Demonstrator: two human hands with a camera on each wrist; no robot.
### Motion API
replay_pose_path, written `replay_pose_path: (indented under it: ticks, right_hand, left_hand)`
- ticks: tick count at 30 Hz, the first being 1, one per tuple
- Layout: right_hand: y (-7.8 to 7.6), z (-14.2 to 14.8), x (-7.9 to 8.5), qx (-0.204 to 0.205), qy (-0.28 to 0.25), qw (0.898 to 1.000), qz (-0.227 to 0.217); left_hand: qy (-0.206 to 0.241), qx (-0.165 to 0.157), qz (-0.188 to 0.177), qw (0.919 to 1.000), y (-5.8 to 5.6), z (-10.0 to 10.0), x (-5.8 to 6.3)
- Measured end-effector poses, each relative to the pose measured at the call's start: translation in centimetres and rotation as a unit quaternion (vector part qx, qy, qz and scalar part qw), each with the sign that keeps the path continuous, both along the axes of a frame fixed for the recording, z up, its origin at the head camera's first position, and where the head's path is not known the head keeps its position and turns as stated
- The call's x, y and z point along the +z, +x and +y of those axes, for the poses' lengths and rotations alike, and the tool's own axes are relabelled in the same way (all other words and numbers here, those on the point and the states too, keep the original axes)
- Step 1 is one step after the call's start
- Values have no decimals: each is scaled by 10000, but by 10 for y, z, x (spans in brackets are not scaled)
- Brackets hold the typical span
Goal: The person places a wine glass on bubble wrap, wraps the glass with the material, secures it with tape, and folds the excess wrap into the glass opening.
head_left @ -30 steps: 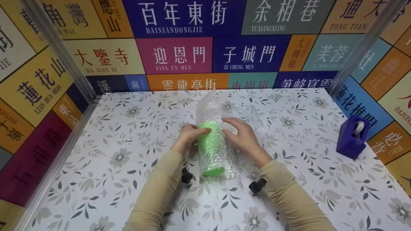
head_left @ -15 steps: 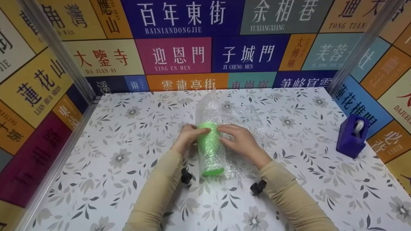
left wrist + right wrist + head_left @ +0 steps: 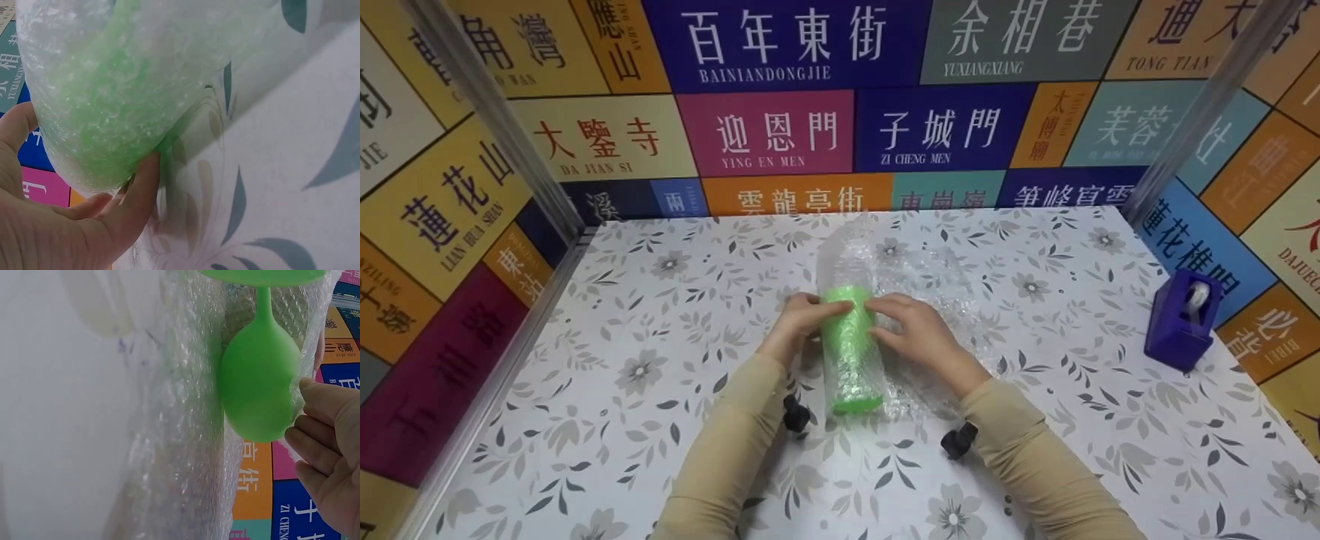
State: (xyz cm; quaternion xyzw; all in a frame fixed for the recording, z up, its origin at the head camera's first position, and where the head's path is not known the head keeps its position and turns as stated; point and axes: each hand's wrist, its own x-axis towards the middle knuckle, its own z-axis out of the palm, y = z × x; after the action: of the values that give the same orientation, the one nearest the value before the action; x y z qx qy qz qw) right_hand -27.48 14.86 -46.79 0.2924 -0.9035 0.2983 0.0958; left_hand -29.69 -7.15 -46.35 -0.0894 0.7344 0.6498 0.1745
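Observation:
A green wine glass [image 3: 844, 322] lies on its side on bubble wrap [image 3: 844, 251], its foot toward me and wrap folded over it from the left. In the right wrist view the bowl, stem and foot of the wine glass [image 3: 261, 382] show uncovered on one side. My left hand [image 3: 795, 322] grips the wrapped glass from the left, thumb over the top. In the left wrist view, fingers of my left hand [image 3: 101, 219] curl against the cloudy wrap. My right hand [image 3: 919, 330] holds the bowl from the right, its bent fingertips at the wrap's edge and the glass.
More bubble wrap [image 3: 937, 270] lies flat to the right, partly under my right hand. A purple tape dispenser [image 3: 1181, 322] stands at the table's right edge. Panels printed with place names [image 3: 780, 131] wall in the floral-covered table [image 3: 660, 420] at the back and sides.
My right hand has moved left from beside the wine glass until its fingertips meet the glass and wrap. My left hand keeps its grip in the same place.

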Motion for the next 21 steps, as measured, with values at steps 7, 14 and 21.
replay_pose_path:
  ticks: [7,14,21]
  right_hand:
    - [0,-3,0,8,-265,9996,-129]
    - [2,-4,-1,-20,-446,9979,-480]
    - [5,-7,-1,-140,-514,9948,-862]
  left_hand:
    - [-144,12,-35,9999,1,-1,1]
    - [-305,-63,5,9995,2,-4,5]
    - [-398,-261,138,9988,6,-10,10]
